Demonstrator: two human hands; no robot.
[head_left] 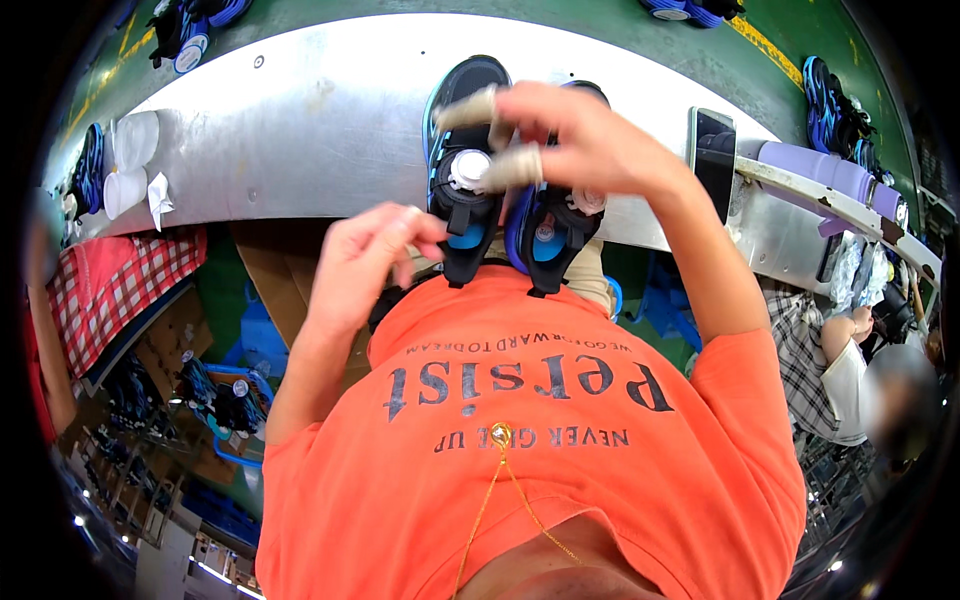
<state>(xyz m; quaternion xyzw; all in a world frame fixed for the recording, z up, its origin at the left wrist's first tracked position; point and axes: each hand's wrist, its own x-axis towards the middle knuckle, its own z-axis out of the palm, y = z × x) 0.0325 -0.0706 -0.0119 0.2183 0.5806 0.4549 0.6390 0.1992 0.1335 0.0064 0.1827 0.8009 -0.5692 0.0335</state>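
Observation:
Two black and blue shoes with round white dial closures stand side by side at the near edge of the metal table. My right hand, with beige tape on its fingers, reaches over them from the right. It grips both, with the taped fingers across the left shoe and the palm over the right shoe. My left hand comes from the lower left. Its curled fingers pinch the near end of the left shoe beside the black strap.
A dark phone stands at the table's right end beside purple rolls. White cups and crumpled paper sit at the left end. Below are a red checked cloth and a blue bin of shoes. A co-worker sits at right.

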